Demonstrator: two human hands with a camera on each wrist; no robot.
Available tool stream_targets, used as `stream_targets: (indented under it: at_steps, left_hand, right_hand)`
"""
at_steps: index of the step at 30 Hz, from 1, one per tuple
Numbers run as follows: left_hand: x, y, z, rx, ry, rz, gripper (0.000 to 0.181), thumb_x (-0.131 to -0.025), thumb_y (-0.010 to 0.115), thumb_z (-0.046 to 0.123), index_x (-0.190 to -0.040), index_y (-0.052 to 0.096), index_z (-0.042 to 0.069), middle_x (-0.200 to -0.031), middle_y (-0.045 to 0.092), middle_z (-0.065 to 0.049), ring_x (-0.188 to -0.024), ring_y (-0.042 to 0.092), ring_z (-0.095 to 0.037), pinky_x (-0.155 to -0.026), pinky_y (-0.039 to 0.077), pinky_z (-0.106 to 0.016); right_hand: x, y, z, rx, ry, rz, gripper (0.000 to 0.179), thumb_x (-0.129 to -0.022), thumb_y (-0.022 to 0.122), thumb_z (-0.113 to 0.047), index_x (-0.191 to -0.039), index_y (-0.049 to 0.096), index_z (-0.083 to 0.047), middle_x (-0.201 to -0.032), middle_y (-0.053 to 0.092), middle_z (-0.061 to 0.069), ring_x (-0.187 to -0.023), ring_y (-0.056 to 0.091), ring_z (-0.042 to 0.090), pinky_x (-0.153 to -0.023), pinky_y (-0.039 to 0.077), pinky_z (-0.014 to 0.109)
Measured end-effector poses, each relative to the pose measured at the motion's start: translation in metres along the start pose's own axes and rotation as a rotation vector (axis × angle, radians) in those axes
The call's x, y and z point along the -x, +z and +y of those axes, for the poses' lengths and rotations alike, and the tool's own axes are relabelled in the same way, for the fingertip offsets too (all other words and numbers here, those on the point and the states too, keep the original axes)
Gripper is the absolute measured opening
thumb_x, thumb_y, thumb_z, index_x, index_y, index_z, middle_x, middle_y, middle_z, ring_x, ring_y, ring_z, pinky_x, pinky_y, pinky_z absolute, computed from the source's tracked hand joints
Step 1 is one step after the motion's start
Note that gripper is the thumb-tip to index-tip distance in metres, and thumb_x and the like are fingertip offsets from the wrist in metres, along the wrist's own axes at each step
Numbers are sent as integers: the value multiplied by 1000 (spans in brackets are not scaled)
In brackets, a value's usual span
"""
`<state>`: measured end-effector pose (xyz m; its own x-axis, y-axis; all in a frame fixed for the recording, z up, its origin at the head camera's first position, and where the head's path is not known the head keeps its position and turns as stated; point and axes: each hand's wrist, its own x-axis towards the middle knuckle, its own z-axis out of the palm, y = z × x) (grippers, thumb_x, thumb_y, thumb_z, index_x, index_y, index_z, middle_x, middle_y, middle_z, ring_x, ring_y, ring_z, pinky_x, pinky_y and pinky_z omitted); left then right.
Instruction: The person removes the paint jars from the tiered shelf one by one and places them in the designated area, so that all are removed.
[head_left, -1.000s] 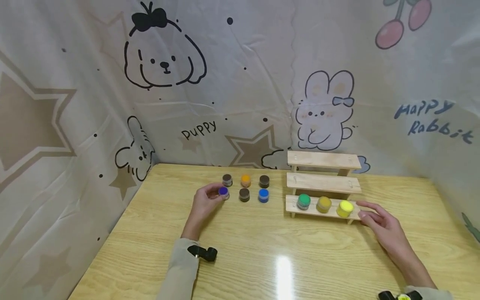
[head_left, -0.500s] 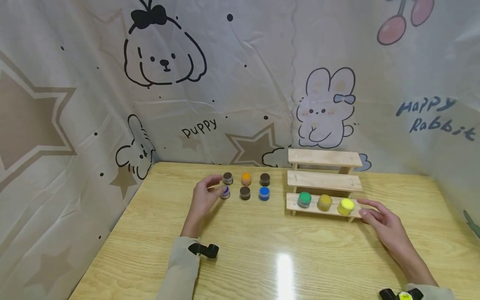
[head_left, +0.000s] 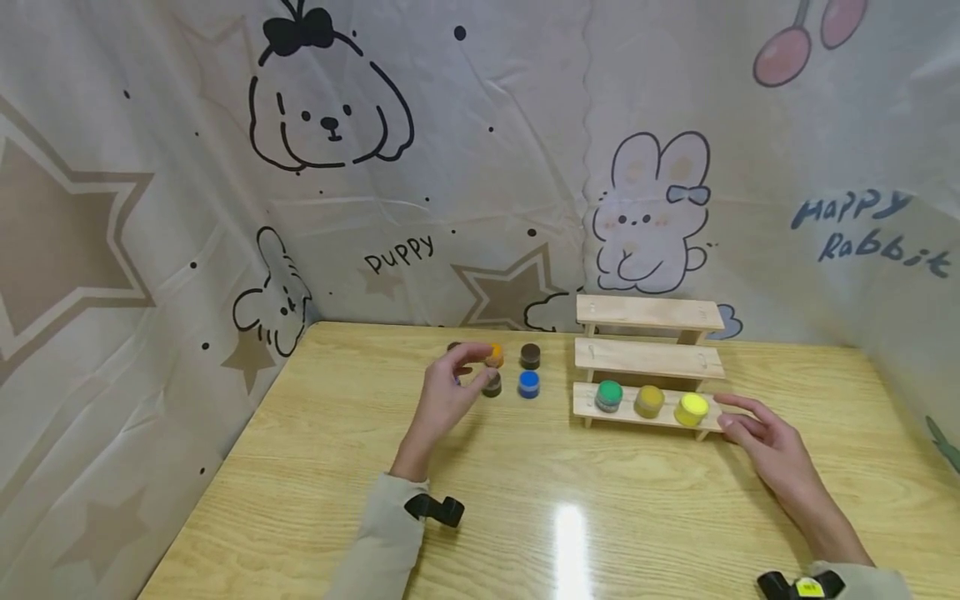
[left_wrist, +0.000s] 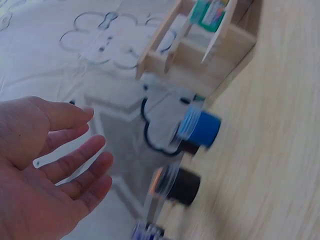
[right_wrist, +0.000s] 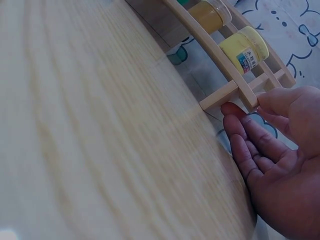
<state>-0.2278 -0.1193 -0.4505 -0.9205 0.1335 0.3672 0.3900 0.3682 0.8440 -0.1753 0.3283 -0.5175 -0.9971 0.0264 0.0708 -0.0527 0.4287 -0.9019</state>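
Note:
My left hand [head_left: 446,392] is over the left part of a group of small paint jars, fingers spread and holding nothing. Close to its fingertips are an orange paint jar [head_left: 495,356] and a dark one [head_left: 492,385]. The hand mostly covers a brown jar and the purple jar, whose side shows in the left wrist view [left_wrist: 145,231]. A blue paint jar [head_left: 528,384] stands to the right. My right hand [head_left: 772,450] pinches the right end of the lowest step of a wooden three-step display stand [head_left: 649,358]. A yellow paint jar [right_wrist: 244,50] sits beside its fingers.
Green [head_left: 609,395] and ochre [head_left: 649,401] paint jars share the lowest step with the yellow one. Another dark jar [head_left: 530,356] stands behind the blue one. A printed curtain [head_left: 480,167] hangs behind the wooden table [head_left: 300,517].
My left hand has let go of the purple jar and moved right, up to the orange and dark jars. The right hand has stayed at the stand's end.

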Motion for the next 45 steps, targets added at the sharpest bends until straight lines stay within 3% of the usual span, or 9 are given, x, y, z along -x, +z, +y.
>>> stream_targets:
  at_steps: [12, 17, 20, 25, 38, 45]
  left_hand:
    - [6, 45, 17, 42, 42, -110, 30, -96, 74, 10, -125, 69, 5, -124, 69, -15, -116, 63, -31, -98, 52, -57]
    - [6, 57, 23, 39, 88, -128, 32, -95, 75, 8, -126, 68, 3, -123, 70, -16, -111, 66, -27, -93, 57, -47]
    - [6, 62, 25, 40, 96, -132, 33, -95, 75, 8, -126, 67, 4, -123, 70, -16, -112, 66, -26, -93, 56, -46]
    - [9, 71, 27, 40, 81, -152, 35, -94, 76, 9, -127, 67, 4, -123, 71, -12, -114, 65, -25, -95, 55, -50]
    - [8, 106, 31, 30, 42, -220, 37, -95, 76, 12, -129, 67, 4, -126, 70, -6, -117, 65, -16, -99, 54, -33]
    - [5, 127, 33, 53, 20, -229, 37, -92, 78, 9, -127, 67, 3, -121, 71, -8, -110, 68, -21, -92, 57, -30]
  right_hand:
    - [-1, 0, 0, 18, 14, -3, 51, -107, 55, -35, -148, 50, -5, -113, 68, -20, -97, 61, -11, -79, 46, 7]
    - [0, 0, 0, 16, 14, -5, 50, -107, 56, -35, -148, 51, -6, -112, 69, -20, -97, 62, -10, -79, 46, 7]
    - [1, 0, 1, -9, 3, -5, 48, -107, 56, -32, -148, 52, -8, -110, 69, -22, -96, 63, -8, -79, 47, 8]
    - [2, -1, 1, -44, 1, -11, 46, -107, 57, -29, -148, 53, -9, -108, 70, -23, -95, 65, -5, -79, 48, 8]
    - [0, -1, 0, -35, 2, -25, 48, -107, 56, -31, -149, 50, -8, -109, 68, -25, -97, 64, -7, -80, 48, 8]
    - [0, -1, 2, -29, 7, -21, 48, -107, 56, -32, -149, 50, -9, -109, 68, -25, -97, 63, -7, -80, 46, 7]
